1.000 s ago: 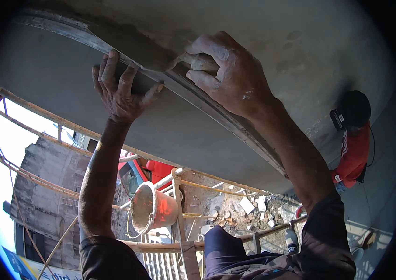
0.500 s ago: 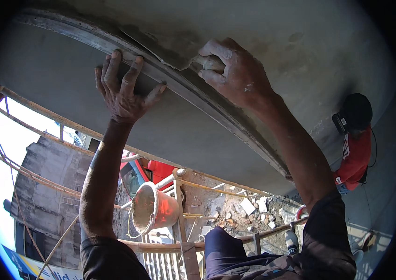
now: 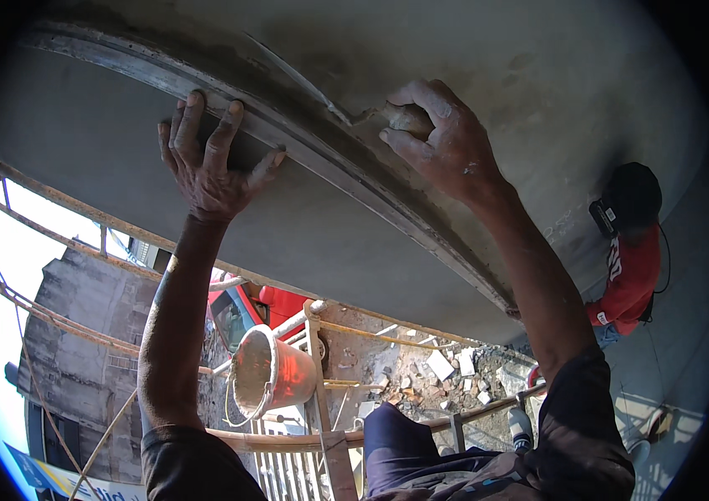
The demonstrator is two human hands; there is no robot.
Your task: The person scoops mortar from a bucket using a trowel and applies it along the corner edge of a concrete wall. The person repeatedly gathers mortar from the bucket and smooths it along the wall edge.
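Note:
A long metal straightedge bar point(image 3: 321, 149) runs slantwise across the grey plastered surface point(image 3: 329, 230). Against its lower edge my left hand point(image 3: 214, 163) presses, fingers spread and fingertips on the metal. My right hand point(image 3: 446, 138) is closed round the rounded handle of a trowel point(image 3: 409, 119). The trowel's thin blade point(image 3: 296, 77) is seen nearly edge-on, just above the bar and close to the damp plaster. Part of the handle is hidden by my fingers.
A red-orange bucket point(image 3: 294, 371) with a wire handle hangs or stands by the scaffold rail point(image 3: 315, 367). To the right is a person in a red top point(image 3: 632, 275) and dark cap. Rubble point(image 3: 442, 363) and a red vehicle point(image 3: 279, 307) lie below.
The trowel has lifted away from the bar's edge, with my right hand shifting slightly right and down. My left hand has slid a little left along the bar.

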